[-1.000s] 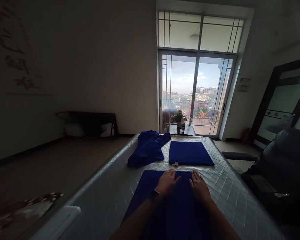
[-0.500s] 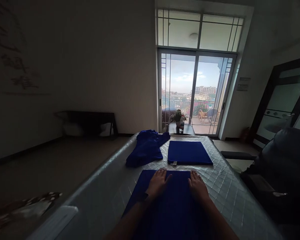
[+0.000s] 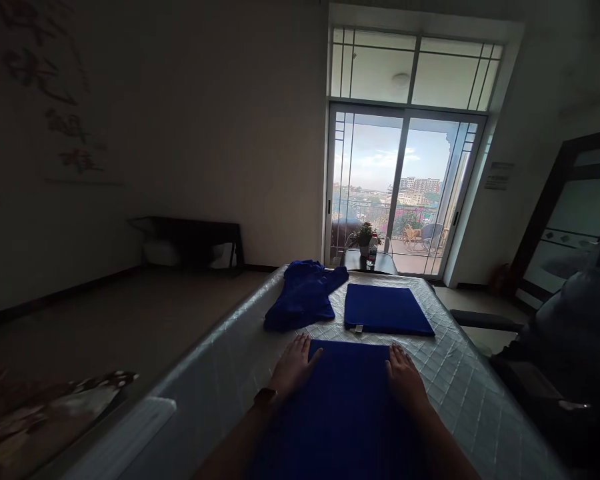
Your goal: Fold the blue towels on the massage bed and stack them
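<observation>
A dark blue folded cloth (image 3: 350,407) lies flat in front of me on the quilted silvery mattress (image 3: 220,387). My left hand (image 3: 296,365) rests at its far left corner, fingers stretched forward and thumb on the fabric. At the far right corner, my right hand (image 3: 405,375) lies flat along the edge, fingers extended. Neither hand grips anything. Beyond them is a neatly folded blue cloth (image 3: 387,309) with a small white tag at its near edge. To its left a blue garment (image 3: 303,297) lies loosely crumpled. The near end of the front cloth is in shadow.
A white flat object (image 3: 140,427) lies at the mattress's left edge, beside patterned fabric (image 3: 80,407). A dark chair (image 3: 565,333) stands on the right. Past the far end, a small table (image 3: 383,262) holds a plant and a bottle before the glass sliding door (image 3: 365,167).
My left hand has slid left, from on top of the front cloth to its far left corner. My right hand stays at the right corner. The view has turned slightly left.
</observation>
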`<action>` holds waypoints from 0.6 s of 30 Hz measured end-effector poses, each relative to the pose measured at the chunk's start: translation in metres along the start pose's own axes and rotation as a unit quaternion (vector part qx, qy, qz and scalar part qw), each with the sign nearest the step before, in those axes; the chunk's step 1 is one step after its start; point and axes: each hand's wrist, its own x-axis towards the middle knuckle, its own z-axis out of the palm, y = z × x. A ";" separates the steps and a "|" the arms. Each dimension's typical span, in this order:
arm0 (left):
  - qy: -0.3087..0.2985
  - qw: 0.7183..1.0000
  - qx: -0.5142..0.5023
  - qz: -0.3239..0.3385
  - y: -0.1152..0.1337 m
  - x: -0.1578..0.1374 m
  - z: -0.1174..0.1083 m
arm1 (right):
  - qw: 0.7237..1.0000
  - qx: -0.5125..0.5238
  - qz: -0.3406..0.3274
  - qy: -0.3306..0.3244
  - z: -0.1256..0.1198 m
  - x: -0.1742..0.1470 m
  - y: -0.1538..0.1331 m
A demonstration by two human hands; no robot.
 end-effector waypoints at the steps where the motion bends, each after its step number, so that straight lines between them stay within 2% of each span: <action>1: 0.001 1.000 -0.002 0.001 0.000 0.000 0.000 | 1.000 0.005 -0.002 -0.004 0.000 -0.001 -0.001; 5: -0.007 1.000 -0.004 -0.002 -0.001 -0.001 -0.002 | 0.999 0.015 0.010 -0.035 0.004 -0.005 -0.004; 8: -0.018 0.999 -0.011 -0.029 0.000 -0.003 -0.008 | 0.999 0.011 0.019 -0.050 0.005 -0.006 -0.005; 11: -0.005 0.999 -0.007 -0.037 0.015 -0.006 -0.018 | 0.998 0.013 0.027 -0.049 0.005 -0.006 -0.006; 14: -0.008 0.999 -0.019 0.049 0.057 -0.011 -0.021 | 0.999 0.013 0.021 -0.043 0.006 -0.006 -0.006; 18: -0.020 0.981 -0.079 0.177 0.138 -0.013 -0.003 | 0.999 -0.003 0.006 -0.036 0.010 -0.007 -0.002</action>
